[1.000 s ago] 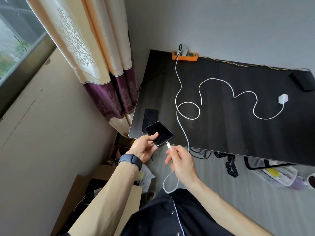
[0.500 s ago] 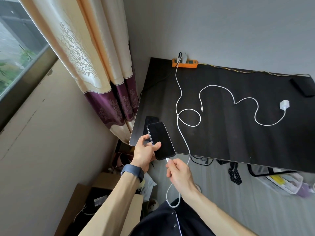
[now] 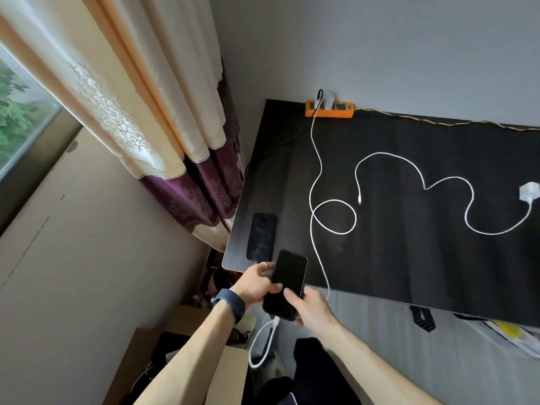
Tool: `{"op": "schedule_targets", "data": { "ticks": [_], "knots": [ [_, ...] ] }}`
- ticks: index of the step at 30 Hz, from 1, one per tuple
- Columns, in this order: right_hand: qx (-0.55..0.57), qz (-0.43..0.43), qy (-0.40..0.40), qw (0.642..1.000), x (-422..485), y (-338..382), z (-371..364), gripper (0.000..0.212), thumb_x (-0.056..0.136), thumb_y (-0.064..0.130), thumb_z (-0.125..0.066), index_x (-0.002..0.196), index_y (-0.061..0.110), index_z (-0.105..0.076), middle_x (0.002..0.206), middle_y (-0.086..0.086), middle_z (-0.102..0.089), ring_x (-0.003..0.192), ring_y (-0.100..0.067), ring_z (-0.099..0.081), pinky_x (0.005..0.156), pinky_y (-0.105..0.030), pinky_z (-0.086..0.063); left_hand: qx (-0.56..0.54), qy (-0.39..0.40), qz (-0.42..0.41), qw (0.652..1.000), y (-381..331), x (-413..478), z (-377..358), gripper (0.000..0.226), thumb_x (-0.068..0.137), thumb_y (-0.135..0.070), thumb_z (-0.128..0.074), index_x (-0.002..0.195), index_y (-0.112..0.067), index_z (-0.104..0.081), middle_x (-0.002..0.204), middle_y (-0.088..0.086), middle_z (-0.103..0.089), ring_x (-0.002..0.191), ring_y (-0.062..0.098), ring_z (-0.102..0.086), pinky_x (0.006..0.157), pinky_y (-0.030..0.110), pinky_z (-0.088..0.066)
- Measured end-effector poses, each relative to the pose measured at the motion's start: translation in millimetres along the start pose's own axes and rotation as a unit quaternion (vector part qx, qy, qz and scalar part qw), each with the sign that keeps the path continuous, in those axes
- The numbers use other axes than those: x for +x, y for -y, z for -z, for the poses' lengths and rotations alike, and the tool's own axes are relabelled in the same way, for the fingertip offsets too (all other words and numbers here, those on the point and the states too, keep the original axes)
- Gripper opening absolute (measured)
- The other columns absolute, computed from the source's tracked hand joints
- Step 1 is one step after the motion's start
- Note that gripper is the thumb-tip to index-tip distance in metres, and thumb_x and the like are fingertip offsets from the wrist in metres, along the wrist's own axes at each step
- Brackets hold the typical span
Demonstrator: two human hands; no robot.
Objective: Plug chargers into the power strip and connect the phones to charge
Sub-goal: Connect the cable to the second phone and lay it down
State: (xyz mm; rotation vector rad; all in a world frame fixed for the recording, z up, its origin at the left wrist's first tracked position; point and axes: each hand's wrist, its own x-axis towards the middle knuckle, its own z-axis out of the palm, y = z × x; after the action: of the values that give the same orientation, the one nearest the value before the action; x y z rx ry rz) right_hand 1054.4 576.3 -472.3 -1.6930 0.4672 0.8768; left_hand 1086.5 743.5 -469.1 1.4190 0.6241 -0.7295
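Note:
My left hand (image 3: 257, 283) and my right hand (image 3: 311, 309) both hold a black phone (image 3: 286, 283) just off the near edge of the dark table (image 3: 423, 258). A white cable (image 3: 317, 176) is plugged into the phone's bottom end and runs up to a white charger in the orange power strip (image 3: 329, 110) at the table's back edge. A second black phone (image 3: 261, 236) lies on the table's near left corner. A second white charger (image 3: 529, 192) with its loose cable (image 3: 420, 176) lies on the table at the right, plugged into nothing.
A curtain (image 3: 163, 112) hangs left of the table beside a window. Cardboard boxes (image 3: 163, 346) and clutter sit on the floor below my arms. A yellow cord (image 3: 438, 121) runs along the table's back edge.
The cable plug went into the phone's bottom end. My right hand let go of the plug and moved up onto the phone. The phone swung upright and dropped lower.

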Motion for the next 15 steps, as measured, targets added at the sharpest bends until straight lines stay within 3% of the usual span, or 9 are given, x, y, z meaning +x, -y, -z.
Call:
{"op": "schedule_targets", "data": {
  "ticks": [2, 5, 7, 10, 12, 15],
  "knots": [
    [-0.042, 0.005, 0.002, 0.999, 23, 3, 4, 0.023, 0.095, 0.033, -0.066, 0.093, 0.012, -0.057, 0.083, -0.009, -0.068, 0.066, -0.022, -0.064, 0.056, -0.032, -0.048, 0.130, -0.033, -0.012, 0.991, 1, 11, -4, 0.051, 0.087, 0.006, -0.063, 0.136, -0.004, -0.052, 0.119, 0.019, -0.068, 0.110, 0.032, -0.066, 0.098, 0.042, -0.053],
    [-0.155, 0.007, -0.037, 0.987, 68, 17, 13, 0.033, 0.094, 0.034, -0.061, 0.075, 0.020, -0.039, 0.066, 0.002, -0.056, 0.062, -0.021, -0.051, 0.060, -0.033, -0.039, 0.411, -0.144, -0.046, 0.899, -7, 37, -1, 0.049, 0.092, -0.022, -0.058, 0.139, -0.014, -0.050, 0.136, 0.015, -0.058, 0.127, 0.034, -0.053, 0.105, 0.036, -0.042],
    [-0.188, -0.003, -0.053, 0.981, 93, 26, 24, 0.034, 0.094, 0.037, -0.058, 0.072, 0.021, -0.036, 0.065, 0.005, -0.054, 0.068, -0.021, -0.051, 0.065, -0.033, -0.040, 0.474, -0.174, -0.057, 0.861, -10, 54, 1, 0.060, 0.091, -0.027, -0.054, 0.148, -0.019, -0.038, 0.151, 0.013, -0.039, 0.138, 0.035, -0.036, 0.112, 0.039, -0.035],
    [-0.208, -0.009, -0.064, 0.976, 114, 41, 37, 0.025, 0.095, 0.033, -0.056, 0.079, 0.019, -0.045, 0.075, -0.002, -0.063, 0.078, -0.029, -0.061, 0.071, -0.036, -0.047, 0.571, -0.149, -0.080, 0.803, -12, 73, 3, 0.074, 0.091, -0.032, -0.051, 0.157, -0.029, -0.017, 0.166, 0.005, -0.009, 0.151, 0.032, -0.010, 0.120, 0.050, -0.021],
    [-0.235, -0.002, -0.093, 0.968, 127, 51, 45, 0.020, 0.097, 0.030, -0.055, 0.086, 0.013, -0.052, 0.092, -0.010, -0.069, 0.093, -0.034, -0.065, 0.072, -0.034, -0.044, 0.616, -0.128, -0.065, 0.774, -12, 84, 7, 0.074, 0.093, -0.037, -0.048, 0.157, -0.036, -0.010, 0.167, 0.000, 0.001, 0.152, 0.030, -0.002, 0.120, 0.055, -0.016],
    [-0.249, 0.000, -0.144, 0.958, 136, 63, 47, 0.020, 0.099, 0.027, -0.052, 0.092, 0.009, -0.051, 0.107, -0.015, -0.069, 0.103, -0.037, -0.062, 0.074, -0.034, -0.042, 0.636, -0.116, -0.035, 0.762, -3, 89, 14, 0.074, 0.096, -0.035, -0.046, 0.155, -0.044, -0.002, 0.167, -0.004, 0.006, 0.153, 0.028, 0.000, 0.119, 0.058, -0.014]
  ]
}}
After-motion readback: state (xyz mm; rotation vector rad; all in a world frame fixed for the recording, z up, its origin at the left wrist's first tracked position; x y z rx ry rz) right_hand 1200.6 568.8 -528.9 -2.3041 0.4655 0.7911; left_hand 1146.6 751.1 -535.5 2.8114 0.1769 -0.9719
